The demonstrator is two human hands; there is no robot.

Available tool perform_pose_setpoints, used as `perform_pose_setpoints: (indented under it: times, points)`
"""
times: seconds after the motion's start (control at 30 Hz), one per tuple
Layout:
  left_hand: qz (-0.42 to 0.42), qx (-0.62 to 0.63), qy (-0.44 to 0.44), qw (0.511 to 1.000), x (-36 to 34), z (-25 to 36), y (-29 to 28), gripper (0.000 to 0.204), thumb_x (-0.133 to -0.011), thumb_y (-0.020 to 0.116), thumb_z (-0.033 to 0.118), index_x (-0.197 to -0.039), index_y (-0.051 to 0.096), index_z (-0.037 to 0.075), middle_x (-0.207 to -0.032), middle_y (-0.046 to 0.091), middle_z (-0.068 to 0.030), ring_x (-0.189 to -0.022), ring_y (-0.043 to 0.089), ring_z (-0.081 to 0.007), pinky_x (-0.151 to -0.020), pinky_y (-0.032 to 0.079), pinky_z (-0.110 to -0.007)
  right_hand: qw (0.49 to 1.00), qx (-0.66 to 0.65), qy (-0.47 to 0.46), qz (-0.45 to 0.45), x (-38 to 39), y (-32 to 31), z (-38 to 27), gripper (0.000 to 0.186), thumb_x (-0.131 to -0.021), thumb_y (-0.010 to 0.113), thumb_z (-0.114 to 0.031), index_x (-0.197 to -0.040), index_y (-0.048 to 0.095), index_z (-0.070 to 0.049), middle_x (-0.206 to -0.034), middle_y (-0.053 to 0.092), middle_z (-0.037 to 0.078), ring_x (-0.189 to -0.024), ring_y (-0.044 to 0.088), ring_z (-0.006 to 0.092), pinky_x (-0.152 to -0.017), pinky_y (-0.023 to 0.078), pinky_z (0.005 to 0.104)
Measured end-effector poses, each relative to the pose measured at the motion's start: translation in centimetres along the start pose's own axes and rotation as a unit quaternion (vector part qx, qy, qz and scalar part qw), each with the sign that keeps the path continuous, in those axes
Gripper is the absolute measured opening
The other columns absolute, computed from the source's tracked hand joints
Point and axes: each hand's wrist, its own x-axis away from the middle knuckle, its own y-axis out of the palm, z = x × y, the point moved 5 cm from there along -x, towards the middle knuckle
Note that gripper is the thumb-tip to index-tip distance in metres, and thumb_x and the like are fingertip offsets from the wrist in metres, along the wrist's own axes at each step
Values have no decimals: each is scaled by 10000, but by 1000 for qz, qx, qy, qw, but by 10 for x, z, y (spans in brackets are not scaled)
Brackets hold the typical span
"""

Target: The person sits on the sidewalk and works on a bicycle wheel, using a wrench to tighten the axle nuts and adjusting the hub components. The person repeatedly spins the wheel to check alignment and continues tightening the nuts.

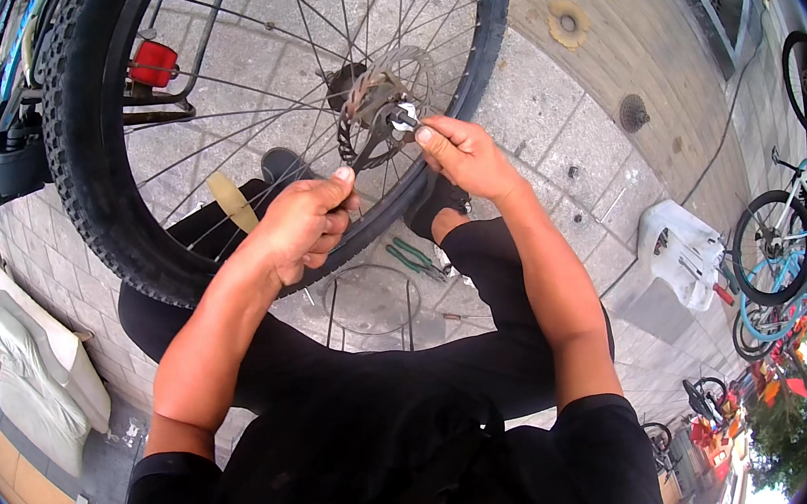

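Note:
A bicycle wheel (97,194) with a black knobbly tyre stands tilted in front of me, across my legs. At its hub sits a round, brownish toothed part (374,94). My left hand (305,226) is closed, thumb over curled fingers, at the lower end of a dark flat wrench (372,145) that reaches up to the hub. With thumb and forefinger, my right hand (468,155) pinches the dark axle end (404,119) at the hub's centre. My fingers hide part of both grips.
Green-handled pliers (412,256) lie on the paving between my feet. A white plastic tray (683,253) with small tools is at the right. Parked bicycles (776,247) stand beyond it. A red reflector (153,64) on a rack shows behind the spokes.

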Motion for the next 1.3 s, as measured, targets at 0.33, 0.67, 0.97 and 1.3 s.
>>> perform_pose_setpoints:
  times: [0.33,0.67,0.97,1.3]
  points:
    - [13,-69,-27,997,6,11,0,434,-1070,461,504,-903,516,108,-576,296,92,-434,196,-39,-409,156,-271,997,-17,19,68,10,22,17,473,-1069,530,-412,-843,588,-1,-696,538,45,-682,480,140,-638,444,326]
    - [26,-73,-33,996,3,15,5,454,-1075,444,509,-846,489,119,-568,284,83,-425,171,-45,-404,134,-275,995,67,-6,78,5,17,11,490,-1072,516,-418,-845,564,15,-663,504,119,-634,447,201,-621,445,390]
    - [21,-94,-31,995,3,17,6,481,-1071,422,536,-822,446,126,-581,273,83,-426,172,-38,-399,125,-261,995,34,20,93,8,26,5,496,-1080,501,-413,-832,560,11,-673,522,99,-649,463,189,-631,447,377]
    - [25,-87,-23,996,1,16,6,490,-1072,418,550,-837,442,120,-594,265,87,-428,164,-32,-390,108,-251,979,-172,83,75,10,51,14,445,-1085,464,-471,-838,457,-102,-625,380,-27,-476,330,70,-409,286,265]
